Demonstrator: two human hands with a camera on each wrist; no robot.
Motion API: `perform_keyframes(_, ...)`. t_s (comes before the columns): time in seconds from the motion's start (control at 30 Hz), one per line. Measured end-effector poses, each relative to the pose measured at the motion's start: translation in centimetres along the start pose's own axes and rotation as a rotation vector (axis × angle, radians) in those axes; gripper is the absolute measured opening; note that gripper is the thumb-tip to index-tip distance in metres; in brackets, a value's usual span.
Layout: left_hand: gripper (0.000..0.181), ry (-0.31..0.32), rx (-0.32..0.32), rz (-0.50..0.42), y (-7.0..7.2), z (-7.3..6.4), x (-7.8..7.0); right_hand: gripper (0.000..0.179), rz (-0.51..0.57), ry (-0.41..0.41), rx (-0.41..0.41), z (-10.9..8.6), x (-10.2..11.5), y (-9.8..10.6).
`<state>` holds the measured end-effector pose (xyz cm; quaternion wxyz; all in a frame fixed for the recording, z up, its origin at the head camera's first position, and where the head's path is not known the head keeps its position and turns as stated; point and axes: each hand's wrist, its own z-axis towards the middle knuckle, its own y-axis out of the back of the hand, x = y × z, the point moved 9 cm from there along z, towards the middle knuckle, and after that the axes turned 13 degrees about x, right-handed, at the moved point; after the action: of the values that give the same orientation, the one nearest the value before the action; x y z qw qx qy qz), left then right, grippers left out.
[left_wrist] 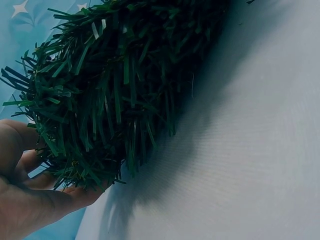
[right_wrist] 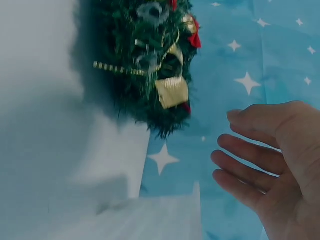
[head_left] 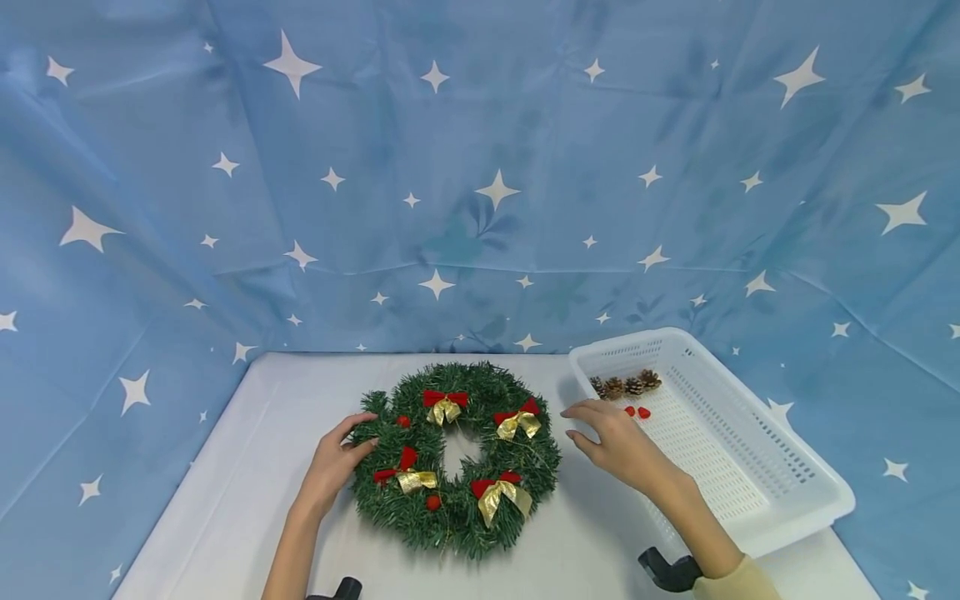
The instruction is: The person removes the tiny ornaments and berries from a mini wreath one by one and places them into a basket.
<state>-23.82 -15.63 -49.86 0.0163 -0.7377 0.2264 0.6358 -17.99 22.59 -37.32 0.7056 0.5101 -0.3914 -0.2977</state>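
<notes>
A green tinsel wreath (head_left: 401, 517) lies on the white-covered table, with several red-and-gold bows (head_left: 442, 408) and small red balls (head_left: 433, 502) on its front. My left hand (head_left: 333, 462) grips its left edge; in the left wrist view, thumb and fingers sit around the green strands (left_wrist: 120, 95). To the right of the wreath, my right hand (head_left: 618, 442) hovers beside the white basket, apart from the wreath. Its fingers (right_wrist: 245, 170) are spread and slightly bent in the right wrist view, with nothing between them.
On the right stands a white plastic basket (head_left: 795, 425) with perforated walls. Inside, near its left side, are several pine cones (head_left: 633, 385) and small red pieces (head_left: 644, 412). A blue star-patterned cloth (head_left: 450, 317) hangs behind and beside the table (head_left: 247, 467).
</notes>
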Motion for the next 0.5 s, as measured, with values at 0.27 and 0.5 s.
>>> perform_keyframes(0.27,0.051,0.009,0.002,0.01,0.1,0.1,0.1,0.03,0.033,0.065,-0.036,0.6,2.4,-1.5)
perform_keyframes(0.5,0.051,0.012,0.004,0.002,0.0,0.0,0.0,0.034,0.054,0.148,-0.094,0.8,4.3,-1.8)
